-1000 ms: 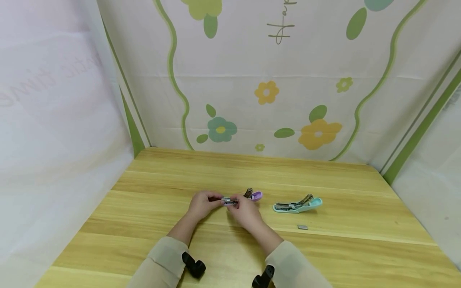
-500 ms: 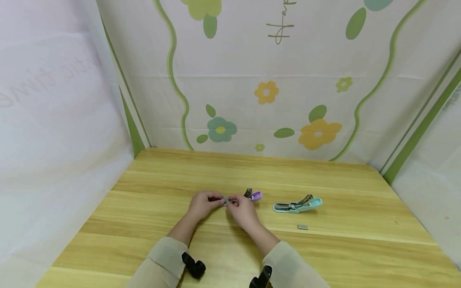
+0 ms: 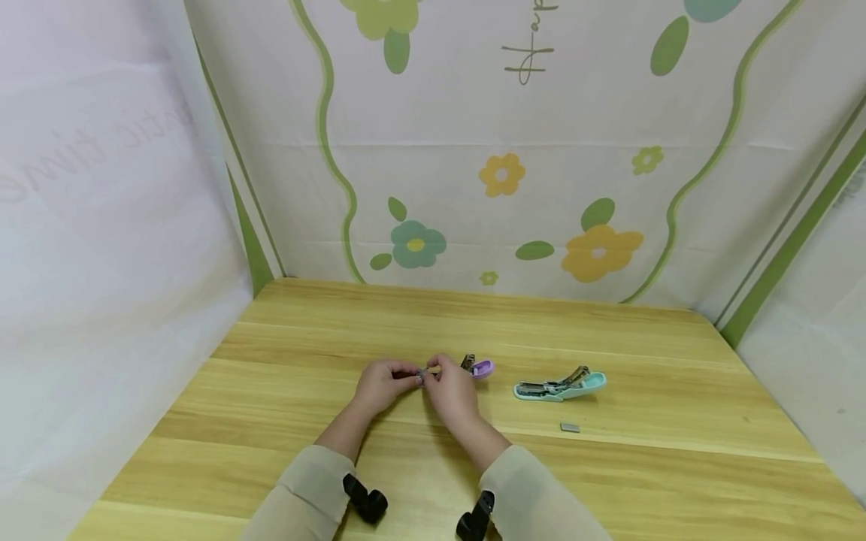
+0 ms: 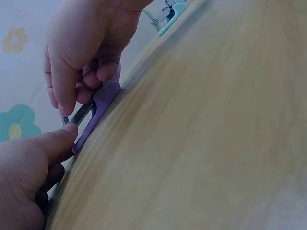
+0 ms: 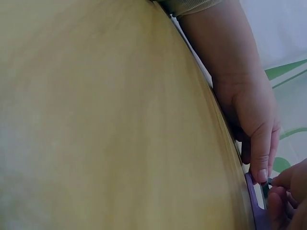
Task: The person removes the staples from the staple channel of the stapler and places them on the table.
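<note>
A purple stapler (image 3: 482,369) lies opened out on the table, its metal parts partly hidden by the hands. My left hand (image 3: 380,388) pinches the front end of its magazine between thumb and fingers. In the left wrist view, the left thumb presses on the dark magazine (image 4: 82,113) over the purple base (image 4: 101,106). Right above that end, my right hand (image 3: 452,392) pinches a small grey staple strip (image 4: 65,120) between thumb and index finger. The fingertips of both hands nearly meet at the magazine's tip.
Just right of the hands lies a mint-green stapler (image 3: 590,383), also opened out. Another grey staple strip (image 3: 570,428) lies on the wooden table (image 3: 649,481) in front of it. A printed cloth (image 3: 446,113) hangs behind the table.
My right hand has shifted a little left toward the left fingertips and turned, with its forearm more upright in view. The left hand holds its place, and both staplers stay put.
</note>
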